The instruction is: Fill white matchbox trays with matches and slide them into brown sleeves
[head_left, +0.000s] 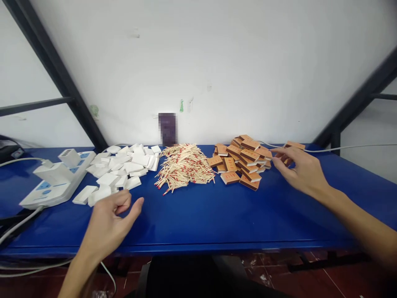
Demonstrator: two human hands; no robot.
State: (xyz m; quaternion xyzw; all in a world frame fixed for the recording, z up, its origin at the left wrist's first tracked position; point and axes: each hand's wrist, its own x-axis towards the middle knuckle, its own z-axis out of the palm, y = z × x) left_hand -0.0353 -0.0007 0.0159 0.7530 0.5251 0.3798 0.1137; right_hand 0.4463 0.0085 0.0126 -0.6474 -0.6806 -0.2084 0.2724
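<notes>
Pale wall (232,62) fills the background, scuffed in places; in front of it runs a glossy blue table (198,219), with slanting dark metal posts (51,62) at either end. Left side: a heap of small white trays (133,167), lying at all angles, and beyond it a power strip (60,193) with plugs in it. Right of centre: a heap of brown-orange matchboxes (248,156), some tilted on others. Left hand (108,223) is at the near edge of the tray heap, fingers loosely curled, thumb standing off from them, nothing seen between. Right hand (302,165) is just right of the matchbox heap, thumb and fingertips bent towards it; a separate matchbox (294,145) shows behind the knuckles. Cannot tell whether those fingers grasp a box or only hover beside one. Middle, between trays and boxes: loose red-tipped matches (187,167), piled. Behind them, a dark purple pixelated item (167,129) against the wall.
</notes>
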